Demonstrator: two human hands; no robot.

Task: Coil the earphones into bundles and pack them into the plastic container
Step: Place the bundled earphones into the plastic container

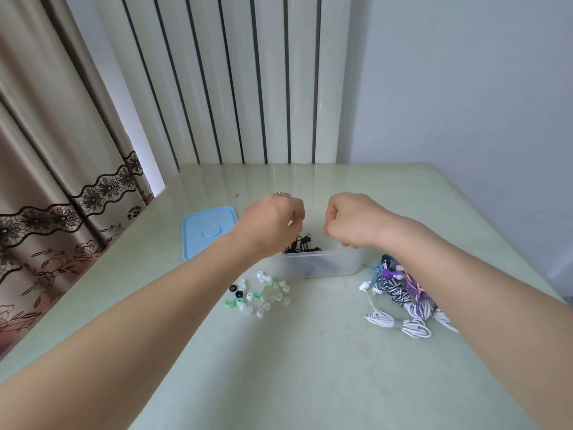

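Note:
A clear plastic container (316,265) stands open at the middle of the table. Black earphones (303,245) lie tangled inside it, poking above the rim. My left hand (273,223) hovers over the container's left side with its fingers curled down, and black cable runs up under them. My right hand (353,221) is over the right side, curled with thumb against forefinger; what it pinches is hidden. To the right lies a pile of earphones (400,288) in striped, purple and blue, with a coiled white bundle (400,324) in front.
A blue lid (208,232) lies flat left of the container. Several loose ear tips (260,294) in white, green and black are scattered in front of it. A curtain (62,181) hangs along the table's left edge, with a ribbed panel (248,88) behind.

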